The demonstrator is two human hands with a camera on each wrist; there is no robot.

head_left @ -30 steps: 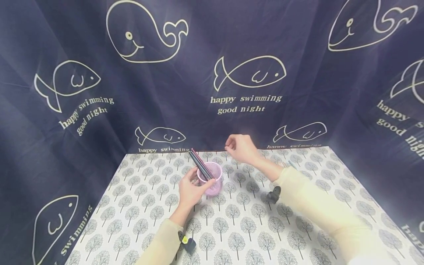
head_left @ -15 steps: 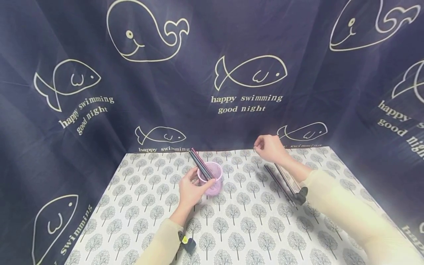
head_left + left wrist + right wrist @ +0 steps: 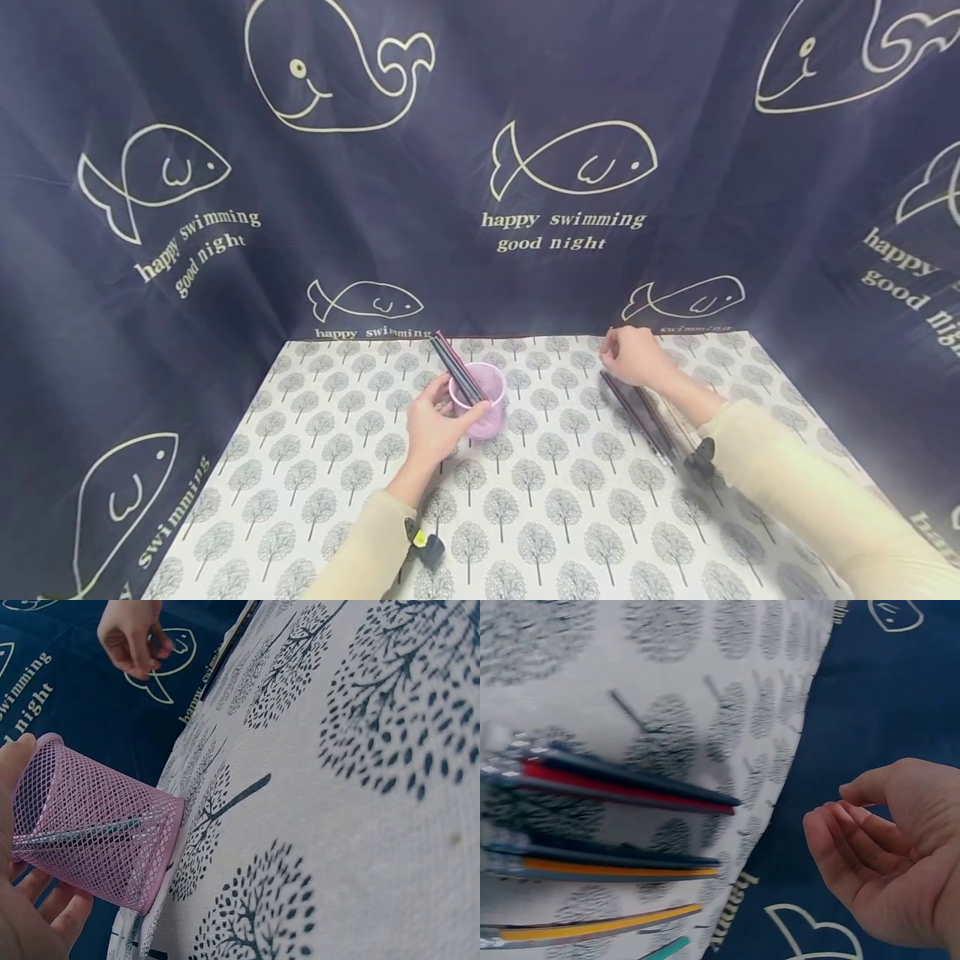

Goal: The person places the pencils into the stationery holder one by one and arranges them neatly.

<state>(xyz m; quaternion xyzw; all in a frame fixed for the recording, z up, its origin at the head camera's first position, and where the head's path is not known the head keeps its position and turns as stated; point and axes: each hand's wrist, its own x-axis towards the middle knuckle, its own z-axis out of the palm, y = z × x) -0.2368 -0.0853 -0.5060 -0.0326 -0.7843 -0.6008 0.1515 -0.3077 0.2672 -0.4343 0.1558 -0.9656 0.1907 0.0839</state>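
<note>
My left hand (image 3: pixel 438 425) holds a pink mesh pen cup (image 3: pixel 487 425) around its side, on the tree-print cloth. Several dark slim pencil-like sticks (image 3: pixel 457 369) lean out of the cup toward the back left, one with a reddish side. The left wrist view shows the cup (image 3: pixel 105 817) side-on, with a teal-tinted stick visible through its mesh. At the right, my right hand (image 3: pixel 636 358) hovers with loosely bent fingers and nothing in them. Below it lie more slim sticks (image 3: pixel 637 417). Blurred in the right wrist view, these sticks (image 3: pixel 622 871) show dark, red, yellow and teal sides and shiny clear left ends.
White tree-print cloth (image 3: pixel 360 517) covers the table. A dark blue curtain (image 3: pixel 450 275) with white whales and fish hangs behind the table's back edge and along both sides. Dark wrist devices (image 3: pixel 427 550) are worn on both sleeves.
My right hand has moved from near the cup out to the right, over the sticks there, which its arm earlier covered. The left hand and cup stay put.
</note>
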